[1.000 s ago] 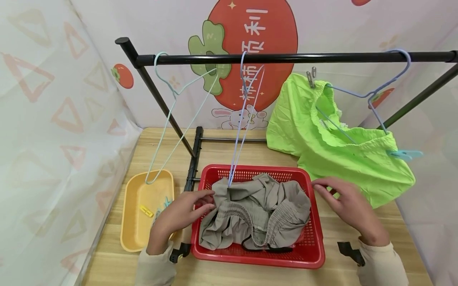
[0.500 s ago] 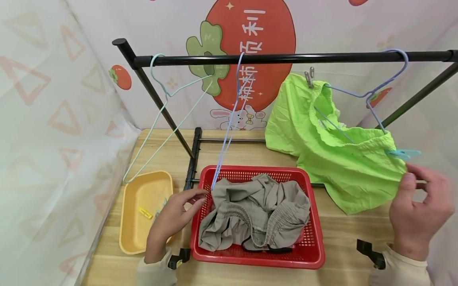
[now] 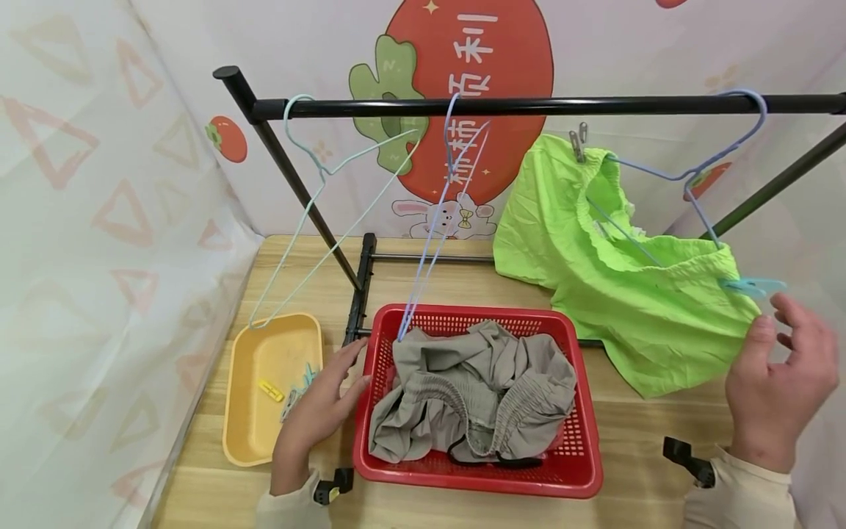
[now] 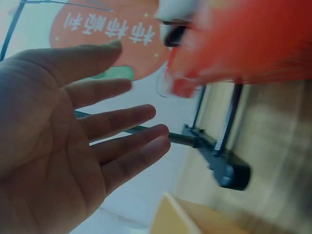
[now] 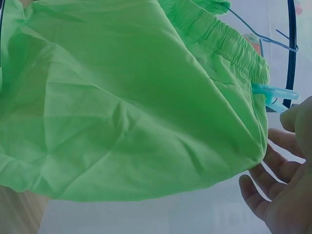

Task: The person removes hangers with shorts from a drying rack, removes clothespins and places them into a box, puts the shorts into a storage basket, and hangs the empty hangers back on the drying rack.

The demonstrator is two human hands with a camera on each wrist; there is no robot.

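Note:
My right hand (image 3: 783, 382) is beside the right edge of bright green elastic-waist shorts (image 3: 634, 308), fingers loosely bent with nothing gripped. A light blue clothespin (image 3: 753, 286) clips the waistband just above the fingertips. In the right wrist view the fingers lie at or near the fabric; contact is unclear. The shorts hang from a blue hanger (image 3: 717, 158), with a metal clip (image 3: 576, 147) on their other side. My left hand (image 3: 317, 408), fingers extended, is by the left rim of a red basket (image 3: 476, 481). Crumpled grey drawstring shorts (image 3: 423, 419) lie inside the basket.
A black rack bar (image 3: 529, 107) spans the top, carrying a mint hanger (image 3: 330, 253) and a lilac hanger (image 3: 429, 250) whose lower end hangs over the basket. At the left, a yellow tray (image 3: 254, 437) holds a yellow clothespin (image 3: 271, 390) and several other clips.
My right hand has moved from beside the basket to the right edge of the green shorts. My left hand has drawn slightly back from the grey shorts. The two bare hangers sway.

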